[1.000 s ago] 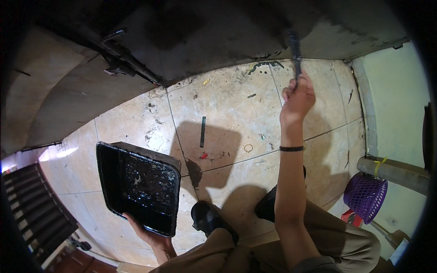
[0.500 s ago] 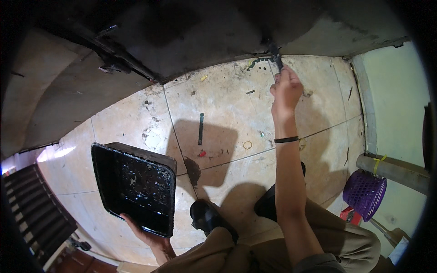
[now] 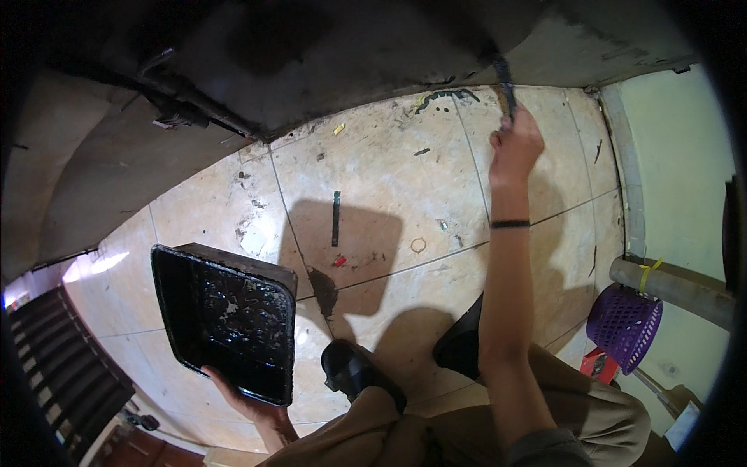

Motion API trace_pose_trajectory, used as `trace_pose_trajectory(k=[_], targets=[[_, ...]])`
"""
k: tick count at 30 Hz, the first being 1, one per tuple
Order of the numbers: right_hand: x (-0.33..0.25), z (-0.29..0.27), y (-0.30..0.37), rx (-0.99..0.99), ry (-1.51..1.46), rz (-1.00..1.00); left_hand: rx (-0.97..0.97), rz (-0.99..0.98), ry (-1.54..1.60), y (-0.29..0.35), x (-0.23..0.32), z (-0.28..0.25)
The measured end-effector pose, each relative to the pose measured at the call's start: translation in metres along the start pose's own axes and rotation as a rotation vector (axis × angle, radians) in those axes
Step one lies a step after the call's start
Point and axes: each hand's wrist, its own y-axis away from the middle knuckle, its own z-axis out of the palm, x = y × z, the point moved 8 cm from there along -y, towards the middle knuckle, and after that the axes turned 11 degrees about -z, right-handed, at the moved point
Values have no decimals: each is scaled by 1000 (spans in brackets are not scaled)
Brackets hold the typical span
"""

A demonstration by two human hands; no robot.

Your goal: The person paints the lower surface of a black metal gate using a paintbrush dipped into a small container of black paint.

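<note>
My left hand (image 3: 247,403) is closed on the near edge of a black rectangular tray (image 3: 284,311), thumb inside the rim. The tray is tilted, its inside coated with shiny black, wet-looking paint. My right hand (image 3: 517,149), at the end of a stretched arm, grips a dark paintbrush (image 3: 506,87) by its handle. The brush's tip meets the lower part of a big grey panel (image 3: 576,50) along the far side. Dark wet-looking patches cover much of that panel. Shadow and black paint make the bristles hard to make out.
Stained floor tiles (image 3: 389,171) carry scraps, a dark strip (image 3: 336,219) and a rubber band (image 3: 419,245). My sandalled foot (image 3: 347,366) stands near the tray. At the right are a purple basket (image 3: 625,323), a grey pipe (image 3: 673,292) and a pale green wall (image 3: 677,171).
My right hand has moved to the right and slightly farther away, with the brush along the panel's lower edge. The tray in my left hand has barely shifted.
</note>
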Motion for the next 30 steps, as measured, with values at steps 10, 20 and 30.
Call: trace_pose_trajectory(k=[10, 20, 30], targets=[[78, -26, 8, -8, 431, 20, 17, -54, 7, 3, -4, 9], [30, 6, 13, -63, 227, 70, 14, -13, 10, 4, 3, 3], [80, -28, 3, 18, 606, -107, 42, -16, -23, 4, 2, 0]])
